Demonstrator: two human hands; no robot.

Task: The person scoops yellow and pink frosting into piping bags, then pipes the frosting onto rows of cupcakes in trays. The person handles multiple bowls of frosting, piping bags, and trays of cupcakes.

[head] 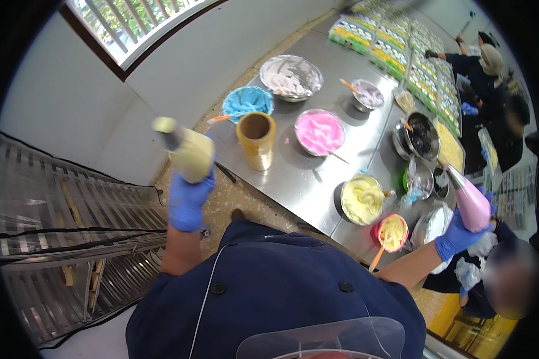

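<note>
My left hand, in a blue glove, grips a piping bag of pale yellow cream, its tip pointing up and left, beyond the table's near corner. On the right, my gloved right hand holds a piping bag of pink cream, tip up and left. Between them on the steel table stand bowls of blue cream, bright pink cream and yellow cream. A small pink bowl of yellow cream with an orange-handled spatula is nearest my right forearm.
A roll of plastic film stands upright near the table's left edge. Further back are a bowl of whitish cream, one of lilac cream and many packed trays. A metal rack is at left. Several people work along the right side.
</note>
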